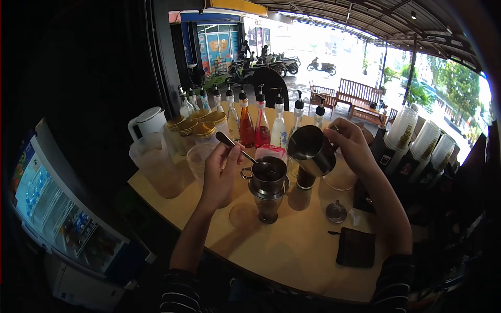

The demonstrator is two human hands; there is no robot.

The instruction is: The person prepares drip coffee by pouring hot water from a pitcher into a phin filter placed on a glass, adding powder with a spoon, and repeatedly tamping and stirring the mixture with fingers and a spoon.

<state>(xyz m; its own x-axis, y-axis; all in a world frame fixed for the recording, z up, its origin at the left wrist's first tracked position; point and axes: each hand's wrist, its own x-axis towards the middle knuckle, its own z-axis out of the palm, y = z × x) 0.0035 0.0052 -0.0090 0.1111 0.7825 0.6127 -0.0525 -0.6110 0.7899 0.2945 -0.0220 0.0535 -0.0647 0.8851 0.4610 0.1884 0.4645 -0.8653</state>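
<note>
Between the thumb and fingers of my left hand (220, 169) is a spoon (235, 143) with a dark handle, its bowl inside a metal drip filter (269, 180). The filter sits on a glass (267, 208) on the wooden table (292, 250). To the right, my right hand (348, 143) grips a metal pitcher (313, 151), tilted with its mouth toward the upper left. Dark contents show in the filter. Behind the pitcher's lower edge stands a glass of dark liquid (306, 180). A small metal lid (336, 212) lies below my right hand.
Pump bottles (262, 125) line the back, beside gold-lidded jars (205, 131), a clear pitcher (159, 164) and a white kettle (150, 122). A black pouch (356, 248) lies front right. Stacked cups (402, 128) stand at the right; a display fridge (68, 208) is left.
</note>
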